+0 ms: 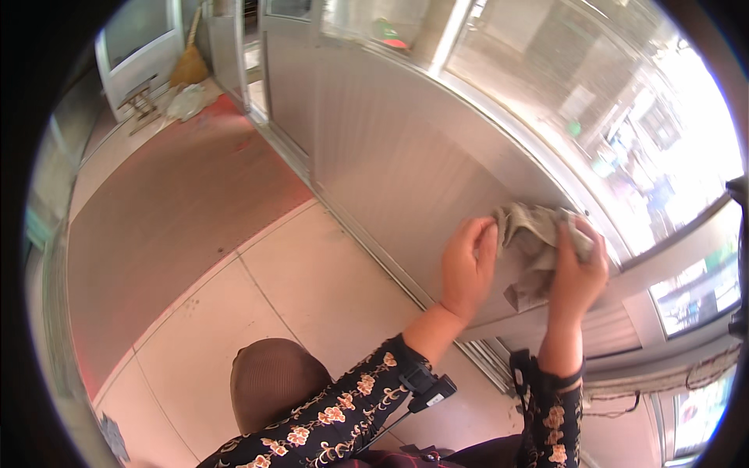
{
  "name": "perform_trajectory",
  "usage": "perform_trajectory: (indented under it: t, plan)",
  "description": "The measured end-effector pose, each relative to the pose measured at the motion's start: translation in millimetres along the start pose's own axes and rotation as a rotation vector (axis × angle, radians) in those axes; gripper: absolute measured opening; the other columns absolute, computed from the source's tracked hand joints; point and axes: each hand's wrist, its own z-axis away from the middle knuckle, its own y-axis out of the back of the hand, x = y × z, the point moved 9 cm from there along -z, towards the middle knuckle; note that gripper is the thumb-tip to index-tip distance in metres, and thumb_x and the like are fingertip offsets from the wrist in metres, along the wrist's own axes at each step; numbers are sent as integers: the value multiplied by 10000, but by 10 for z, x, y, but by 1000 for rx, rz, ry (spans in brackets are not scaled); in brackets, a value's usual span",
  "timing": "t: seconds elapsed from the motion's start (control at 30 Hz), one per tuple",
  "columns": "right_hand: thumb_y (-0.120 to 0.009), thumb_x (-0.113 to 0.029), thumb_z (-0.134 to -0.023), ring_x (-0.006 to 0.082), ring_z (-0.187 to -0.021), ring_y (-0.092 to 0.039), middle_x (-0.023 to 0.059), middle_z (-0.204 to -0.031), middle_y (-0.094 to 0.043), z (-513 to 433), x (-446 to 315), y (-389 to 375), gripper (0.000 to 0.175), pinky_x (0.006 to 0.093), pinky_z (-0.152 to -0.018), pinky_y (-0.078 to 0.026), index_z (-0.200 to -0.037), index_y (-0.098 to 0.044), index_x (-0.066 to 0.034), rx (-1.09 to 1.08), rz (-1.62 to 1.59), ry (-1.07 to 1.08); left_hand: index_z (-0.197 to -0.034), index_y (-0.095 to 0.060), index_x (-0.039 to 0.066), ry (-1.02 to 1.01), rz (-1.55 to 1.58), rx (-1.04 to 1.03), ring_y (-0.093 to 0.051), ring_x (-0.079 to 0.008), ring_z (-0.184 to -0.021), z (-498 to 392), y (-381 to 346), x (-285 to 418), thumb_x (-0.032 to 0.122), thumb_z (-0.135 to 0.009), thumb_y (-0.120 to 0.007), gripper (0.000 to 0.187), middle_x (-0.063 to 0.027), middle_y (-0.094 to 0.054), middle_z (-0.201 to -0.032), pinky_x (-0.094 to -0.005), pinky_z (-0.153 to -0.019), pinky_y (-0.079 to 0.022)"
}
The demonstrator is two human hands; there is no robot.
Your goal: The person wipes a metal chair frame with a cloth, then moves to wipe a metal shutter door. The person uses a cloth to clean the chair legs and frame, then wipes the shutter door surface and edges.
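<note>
Between my two hands hangs a crumpled grey-beige cloth [532, 234], in front of the lower metal panel [398, 134] of a framed glass partition. My left hand [471, 257] pinches the cloth's left edge between thumb and fingers. On the other side, my right hand [579, 263] grips the bunched right part. The cloth's lower end droops between the wrists. Whether it touches the panel I cannot tell. Both forearms wear black floral sleeves with black straps at the wrists.
A reddish-brown mat [187, 234] lies on the tiled floor [304, 281] at left. Metal sliding tracks [374, 263] run along the partition's foot. A straw broom [190, 64], a plastic bag [186, 102] and a small wooden frame [139, 105] are at the far corner. Cables [643, 389] run at lower right.
</note>
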Motion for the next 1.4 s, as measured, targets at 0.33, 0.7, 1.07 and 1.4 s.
perform_trajectory:
  t: [0.33, 0.7, 1.07, 1.4]
  plan:
    - [-241, -387, -1046, 182, -1025, -529, 98, -1098, -616, 594, -33, 95, 576, 278, -915, -393, -1185, -624, 22, -495, -632, -351, -1431, -317, -2, -202, 176, -122, -415, -368, -1238, 536, -450, 443, 260, -841, -690, 746, -223, -342, -1385, -423, -1053, -343]
    - [-515, -172, -1005, 158, -1044, -529, 76, -1178, -526, 136, 1248, 861, 330, 284, -905, -435, -1290, -467, -13, 269, -324, -190, -1063, -579, 92, -571, -331, -278, -512, -364, -1051, 174, -742, 971, 103, -662, -772, 445, -158, -493, -1159, -420, -873, -455]
    - [-583, -191, -981, 58, -847, -499, -15, -960, -563, 185, 1434, 600, 211, 200, -754, -419, -1129, -546, -46, 294, -615, -219, -1021, -531, 25, -574, -527, 55, -519, -338, -1022, -816, -195, 427, 121, -804, -707, 295, -150, -483, -1063, -403, -892, -439]
    - [-576, -184, -984, 58, -783, -485, -18, -911, -550, 197, 1445, 601, 194, 198, -688, -403, -1118, -528, -54, 327, -529, -233, -1066, -570, 41, -367, -623, 233, -545, -323, -991, -1640, 515, 177, 120, -812, -714, 303, -155, -503, -1082, -386, -869, -451]
